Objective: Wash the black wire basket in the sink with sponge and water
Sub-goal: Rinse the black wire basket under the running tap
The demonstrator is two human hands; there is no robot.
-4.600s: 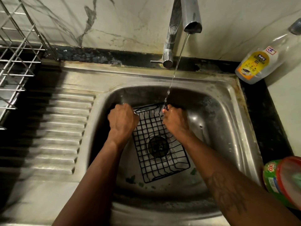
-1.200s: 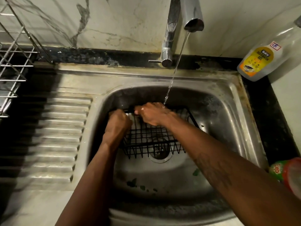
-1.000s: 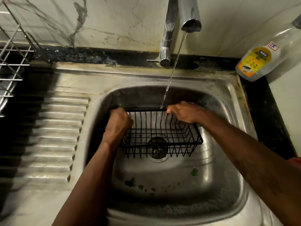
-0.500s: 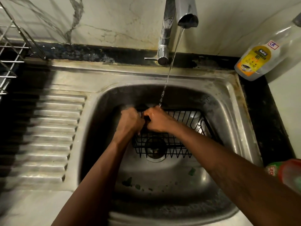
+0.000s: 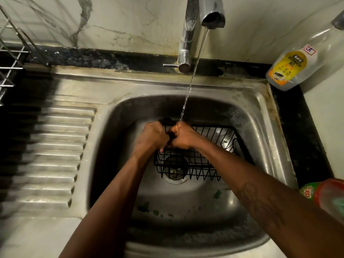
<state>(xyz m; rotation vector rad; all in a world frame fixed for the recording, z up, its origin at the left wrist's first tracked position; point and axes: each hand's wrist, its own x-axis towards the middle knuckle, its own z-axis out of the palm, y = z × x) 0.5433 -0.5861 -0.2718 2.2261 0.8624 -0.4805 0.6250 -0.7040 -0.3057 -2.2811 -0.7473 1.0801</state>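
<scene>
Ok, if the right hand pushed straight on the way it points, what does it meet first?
Most likely the left hand, gripping the black wire basket right beside it; depth is unclear.

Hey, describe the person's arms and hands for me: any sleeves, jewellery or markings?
Both arms are bare to the frame's edge. No sleeve, glove, watch or bracelet shows on the left forearm or the right forearm. The right forearm has a dark line tattoo on its upper side. No rings show on the left hand or the right hand, and the right hand glistens wet.
</scene>
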